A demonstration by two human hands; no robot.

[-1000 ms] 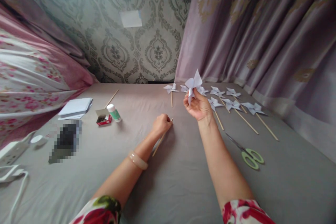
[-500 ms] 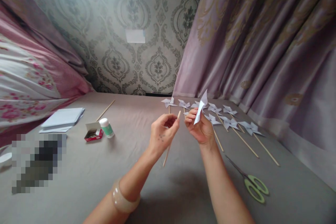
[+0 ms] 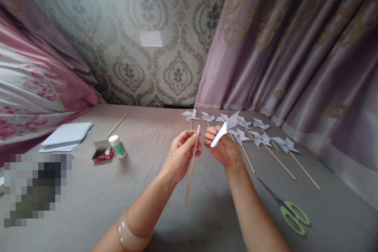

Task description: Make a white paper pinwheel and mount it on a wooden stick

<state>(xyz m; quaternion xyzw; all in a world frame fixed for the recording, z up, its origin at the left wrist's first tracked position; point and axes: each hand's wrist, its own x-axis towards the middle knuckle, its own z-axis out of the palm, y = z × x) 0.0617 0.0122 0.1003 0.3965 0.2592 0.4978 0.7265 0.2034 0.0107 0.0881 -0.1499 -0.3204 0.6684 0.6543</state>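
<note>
Pale wooden stick [image 3: 191, 173], pinched by left fingers [image 3: 191, 141], tilts tip-up beside the white paper pinwheel [image 3: 220, 134] that right fingers [image 3: 209, 135] grasp.

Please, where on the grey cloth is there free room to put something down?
Bare grey cloth shows between the white-capped bottle and the left hand, and between the left forearm and right forearm. Pinwheels crowd the far right, beyond the scissors; the paper stack and red box take part of the left.
</note>
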